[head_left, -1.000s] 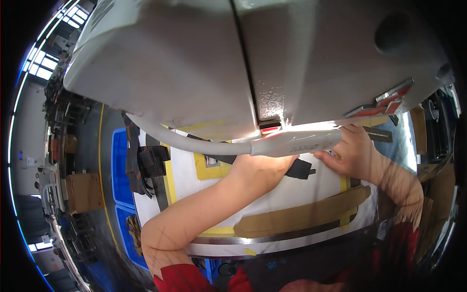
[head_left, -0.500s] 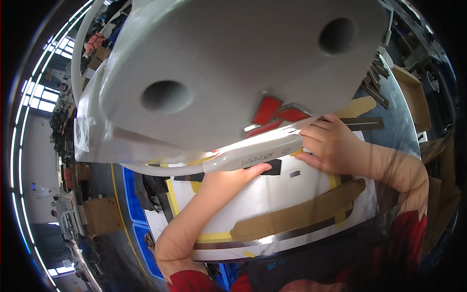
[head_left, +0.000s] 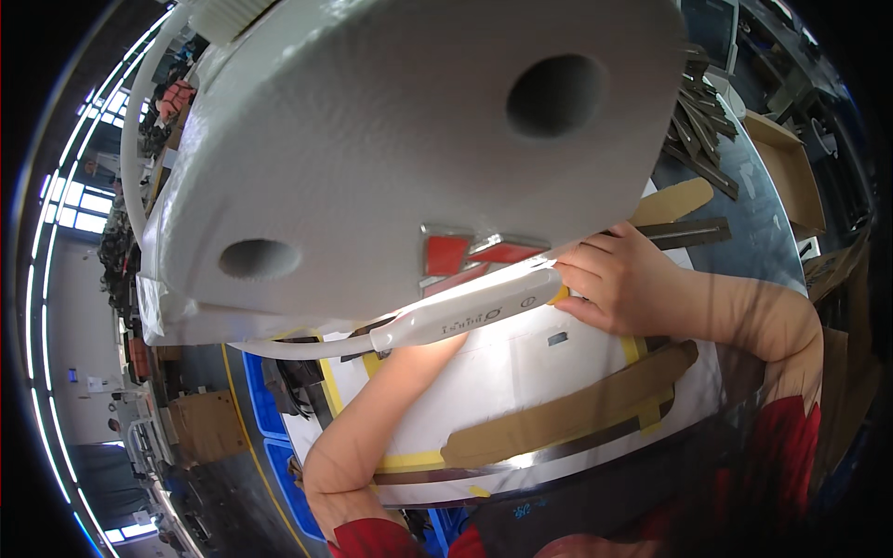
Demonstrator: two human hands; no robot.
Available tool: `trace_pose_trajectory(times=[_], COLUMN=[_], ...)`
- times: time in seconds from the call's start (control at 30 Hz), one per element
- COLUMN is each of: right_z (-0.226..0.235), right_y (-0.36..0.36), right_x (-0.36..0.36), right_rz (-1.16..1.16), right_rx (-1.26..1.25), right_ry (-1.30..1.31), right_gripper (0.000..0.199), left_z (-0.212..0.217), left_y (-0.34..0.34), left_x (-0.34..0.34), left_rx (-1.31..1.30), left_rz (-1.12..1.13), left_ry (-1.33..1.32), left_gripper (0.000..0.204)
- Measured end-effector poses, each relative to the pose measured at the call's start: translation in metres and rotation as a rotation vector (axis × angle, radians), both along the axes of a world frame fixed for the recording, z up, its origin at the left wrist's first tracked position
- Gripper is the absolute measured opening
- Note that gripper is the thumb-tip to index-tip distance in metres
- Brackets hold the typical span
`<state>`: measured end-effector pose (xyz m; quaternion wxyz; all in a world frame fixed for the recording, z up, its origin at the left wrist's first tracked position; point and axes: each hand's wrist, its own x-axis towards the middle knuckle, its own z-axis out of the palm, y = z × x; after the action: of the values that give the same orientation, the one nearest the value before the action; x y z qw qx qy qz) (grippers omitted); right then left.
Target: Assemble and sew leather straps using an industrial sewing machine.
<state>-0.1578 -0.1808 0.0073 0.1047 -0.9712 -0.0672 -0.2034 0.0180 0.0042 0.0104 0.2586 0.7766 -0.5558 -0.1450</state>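
A big pale grey housing (head_left: 391, 121) with two round holes and a red emblem (head_left: 448, 255) fills the upper middle. Along its lower edge runs a slim white bar-shaped lamp (head_left: 465, 312), lit on its far side, with a white cable (head_left: 307, 350) at its left end. My left hand (head_left: 439, 350) reaches beneath the lamp; only its wrist end shows and the fingers are hidden. At the lamp's right end is my right hand (head_left: 614, 284), fingers curled closed beside a small yellow piece (head_left: 560, 295). What they hold is hidden.
A long brown cardboard strip (head_left: 567, 405) lies on the white, yellow-taped work surface (head_left: 521, 372). Dark metal strips (head_left: 698, 130) are piled at the right, near an open cardboard box (head_left: 786, 177). Blue bins (head_left: 268, 395) stand below at the left.
The housing and its emblem have shifted left in view. My left hand has slipped farther under the lamp, so its thumb no longer shows. My right hand has moved slightly left.
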Motion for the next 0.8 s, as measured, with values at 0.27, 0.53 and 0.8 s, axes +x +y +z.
trace_pose_trajectory(times=[0.27,0.53,0.8], right_z=[0.004,0.002,0.007], right_y=[0.005,0.006,0.008], right_x=[0.003,0.005,0.004], right_rz=[-0.011,-0.044,-0.072], right_rx=[-0.012,-0.055,-0.075], right_ry=[0.038,0.1,0.099], right_gripper=[0.035,0.034,0.034], left_z=[-0.003,-0.01,-0.008], left_y=[0.006,-0.002,-0.004], left_x=[-0.001,-0.009,-0.017], left_rx=[-0.058,-0.116,-0.184], left_rz=[-0.043,-0.09,-0.257], left_ry=[-0.156,-0.324,-0.446], left_gripper=[0.031,0.031,0.028])
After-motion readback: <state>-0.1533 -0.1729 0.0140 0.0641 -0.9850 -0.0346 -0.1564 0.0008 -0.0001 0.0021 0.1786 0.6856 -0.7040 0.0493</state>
